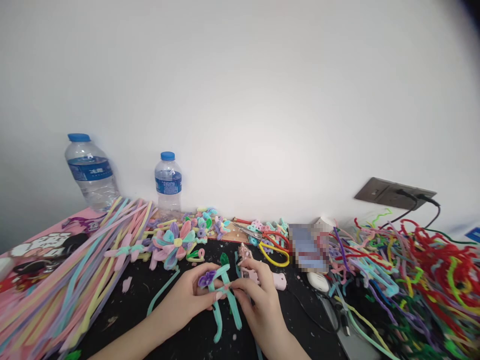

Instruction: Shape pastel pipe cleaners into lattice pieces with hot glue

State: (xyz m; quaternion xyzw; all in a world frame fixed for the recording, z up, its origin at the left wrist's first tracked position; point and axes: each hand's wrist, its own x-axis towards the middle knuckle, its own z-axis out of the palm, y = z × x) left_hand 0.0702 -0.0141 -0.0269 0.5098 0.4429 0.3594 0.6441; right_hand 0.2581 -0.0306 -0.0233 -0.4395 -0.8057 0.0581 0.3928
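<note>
Between my hands is a piece made of teal pipe cleaners [233, 309], with a purple flower-like tuft [207, 279] and a dark green leaf shape [224, 258] on it. My left hand [195, 292] grips its left side, thumb in front and fingers behind. On the other side, my right hand [258, 295] pinches the crossing of the teal strands, where a bit of pink shows. Two teal ends hang down toward me. Just behind my right hand lies a pale pink tool [279, 281], partly hidden. A finished pipe cleaner flower [178, 242] with multicoloured petals lies beyond my left hand.
Pastel pipe cleaners [101, 270] spread across the left; a tangled, brighter heap [416, 285] covers the right. Scissors [268, 240] with red and yellow handles lie behind my hands. Two water bottles [168, 182] stand by the wall. A blurred phone-like object [309, 247] and white earbud-like case [318, 282] are nearby.
</note>
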